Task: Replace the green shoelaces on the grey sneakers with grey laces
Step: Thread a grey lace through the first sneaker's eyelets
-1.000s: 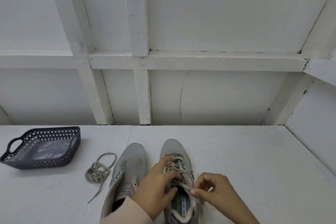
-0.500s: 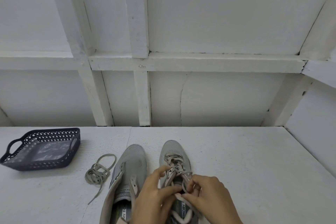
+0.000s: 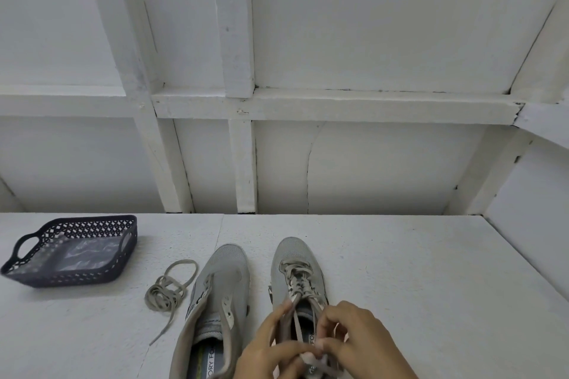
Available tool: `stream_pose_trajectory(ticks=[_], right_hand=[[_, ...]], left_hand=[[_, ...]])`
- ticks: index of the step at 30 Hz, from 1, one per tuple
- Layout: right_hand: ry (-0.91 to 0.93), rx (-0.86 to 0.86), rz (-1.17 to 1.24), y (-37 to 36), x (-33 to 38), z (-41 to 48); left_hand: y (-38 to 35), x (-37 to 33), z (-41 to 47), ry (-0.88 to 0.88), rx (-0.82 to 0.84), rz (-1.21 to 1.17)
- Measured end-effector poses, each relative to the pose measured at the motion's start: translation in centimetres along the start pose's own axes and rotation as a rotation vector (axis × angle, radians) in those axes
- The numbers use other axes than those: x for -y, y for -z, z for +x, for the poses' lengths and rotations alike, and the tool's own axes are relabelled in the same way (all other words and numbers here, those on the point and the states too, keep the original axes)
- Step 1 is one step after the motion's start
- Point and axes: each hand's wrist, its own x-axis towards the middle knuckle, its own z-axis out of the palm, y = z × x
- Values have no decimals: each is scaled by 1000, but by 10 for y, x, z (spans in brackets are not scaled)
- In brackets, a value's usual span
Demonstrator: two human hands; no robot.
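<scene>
**Both hands on the right shoe's lace**

Two grey shoes stand side by side on the white table point(image 3: 431, 280), toes pointing away from the person toward the wall point(image 3: 385, 169), long axes running near to far. The left shoe point(image 3: 223, 289) has bare eyelets and gapes open. The right shoe point(image 3: 295, 255) carries a lace point(image 3: 297, 281) crossed through its front eyelets.

The left hand point(image 3: 271, 352) and right hand point(image 3: 363, 338) meet over the right shoe's opening. Each has its fingers curled and pinches a strand of the lace, which runs up taut from the eyelets.

A loose lace point(image 3: 167, 292) lies coiled just left of the left shoe, one end trailing toward the person. A dark perforated basket point(image 3: 70, 278) sits well off to the left.

Both heels are cut off by the bottom edge, and the hands cover the right shoe's upper eyelets. Whether either lace is grey or green is hard to tell. The basket holds something clear and crinkled that cannot be made out.
</scene>
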Motion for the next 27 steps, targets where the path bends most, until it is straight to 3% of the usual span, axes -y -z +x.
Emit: stream_pose_trajectory(ticks=[4,10,15,20,27], right_hand=[[14,57,24,5,-1,1],[29,170,77,11,-7,0],[124,199,180,21,-8,-3],[232,46,307,54,7,0],[364,-131,305,89,50,19]], left_hand=[[3,-2,1,14,141,-32],[17,-12,8,82,224,-253],[33,-12,18,82,226,-110],[54,-29,50,-42,114,14],[65,-55,99,-80,32,78]])
